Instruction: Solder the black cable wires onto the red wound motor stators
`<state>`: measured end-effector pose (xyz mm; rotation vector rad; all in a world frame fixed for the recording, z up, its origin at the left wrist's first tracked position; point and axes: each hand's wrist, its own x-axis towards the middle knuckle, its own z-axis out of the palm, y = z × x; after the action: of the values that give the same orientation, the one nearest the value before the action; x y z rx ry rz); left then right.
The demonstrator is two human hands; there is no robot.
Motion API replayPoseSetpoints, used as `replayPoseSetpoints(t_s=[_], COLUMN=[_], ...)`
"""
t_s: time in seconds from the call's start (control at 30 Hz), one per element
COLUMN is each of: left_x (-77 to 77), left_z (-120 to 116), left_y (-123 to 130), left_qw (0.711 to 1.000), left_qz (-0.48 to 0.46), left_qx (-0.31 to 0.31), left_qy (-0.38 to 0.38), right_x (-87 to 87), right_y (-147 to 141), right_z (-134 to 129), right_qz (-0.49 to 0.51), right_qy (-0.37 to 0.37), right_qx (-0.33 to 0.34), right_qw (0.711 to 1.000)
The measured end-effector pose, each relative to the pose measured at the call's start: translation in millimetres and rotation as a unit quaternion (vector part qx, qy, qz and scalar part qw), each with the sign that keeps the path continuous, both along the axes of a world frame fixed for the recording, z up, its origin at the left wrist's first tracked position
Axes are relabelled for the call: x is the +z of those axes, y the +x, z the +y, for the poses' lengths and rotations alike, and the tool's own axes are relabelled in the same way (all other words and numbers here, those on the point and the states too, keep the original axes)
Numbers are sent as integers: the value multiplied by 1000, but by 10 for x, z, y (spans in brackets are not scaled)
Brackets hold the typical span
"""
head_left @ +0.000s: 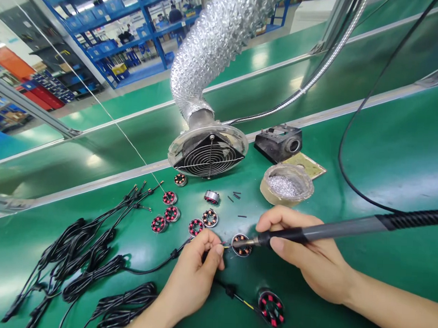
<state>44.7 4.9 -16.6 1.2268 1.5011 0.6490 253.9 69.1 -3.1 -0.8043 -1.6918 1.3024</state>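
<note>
My right hand (302,250) is closed around a soldering iron (332,231), whose tip points left over a ring-shaped motor stator (241,252) with copper windings. Between the thumb and fingers of my left hand (202,260) are the thin wire ends (225,246) of a black cable, close to the iron's tip. Whether tip and wires touch I cannot tell. Below, a stator with red windings (271,307) lies with a cable attached. Several more stators (196,227) rest beyond my left hand.
Coiled black cables (87,255) lie at the left. A fume extractor (210,156) on a foil duct stands at the back. Right of it are an iron stand (280,141), a yellow sponge (313,166) and a bowl (287,186) of metal bits. The iron's cord runs off right.
</note>
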Motion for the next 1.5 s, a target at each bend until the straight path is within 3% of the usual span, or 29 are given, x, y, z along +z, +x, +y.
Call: replayPoseSetpoints(t_s=[0.1,0.53,0.9,1.27,1.5], left_x=[-5,-14,-6,-17,-5], left_z=[-6,-8,-21,-29,-17], left_y=[0,-4,2,-6,-1], left_qw=[1000,1000,1000,1000,1000], left_qz=[-9,-2,7,6,-7], left_qx=[6,3,-4,-5,-9], left_qy=[0,5,6,3,1], right_x=[-9,16,-19,39,-75], right_y=[-27,-29,17,77,-36], right_z=[12,-9,-79,-68,-75], right_qz=[9,0,-42,-54,-54], right_qy=[-30,-22,125,154,204], right_qx=[19,25,40,41,-35], right_qw=[999,999,990,986,977])
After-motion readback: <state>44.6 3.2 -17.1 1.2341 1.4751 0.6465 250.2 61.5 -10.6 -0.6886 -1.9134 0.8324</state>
